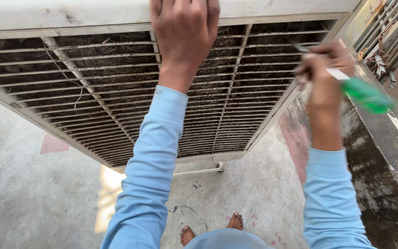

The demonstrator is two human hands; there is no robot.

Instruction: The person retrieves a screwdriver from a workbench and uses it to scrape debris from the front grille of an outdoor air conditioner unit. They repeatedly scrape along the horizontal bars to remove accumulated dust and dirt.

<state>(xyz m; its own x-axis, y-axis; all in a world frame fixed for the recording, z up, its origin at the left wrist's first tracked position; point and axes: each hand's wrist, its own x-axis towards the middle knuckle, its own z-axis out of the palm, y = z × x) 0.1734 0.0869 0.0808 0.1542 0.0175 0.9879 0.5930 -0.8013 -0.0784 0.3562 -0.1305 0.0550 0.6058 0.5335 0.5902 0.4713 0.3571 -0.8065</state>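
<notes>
- Nearest the camera, the person's bare feet stand on the grey concrete floor, below two light-blue sleeves that reach up and away.
- A pink patch marks the floor at the left, and a yellowish strip of light lies under the cooler's lower edge.
- The right hand is closed around a screwdriver: the fingers wrap the shaft end, the green handle sticks out to the right of the hand, and the metal tip points up and left towards the grille's right edge.
- Just right of that hand runs a dark, stained low wall.
- The left hand lies higher and further off, fingers curled over the top rim of the air cooler, pressing on the cream casing where it meets the grille.
- The louvred grille fills the space between and below both hands; dusty brown padding shows behind its slats.
- The screwdriver is well to the right of the left hand, at the grille's right frame.
- At the far upper right, rusty metal bars show past the wall.
</notes>
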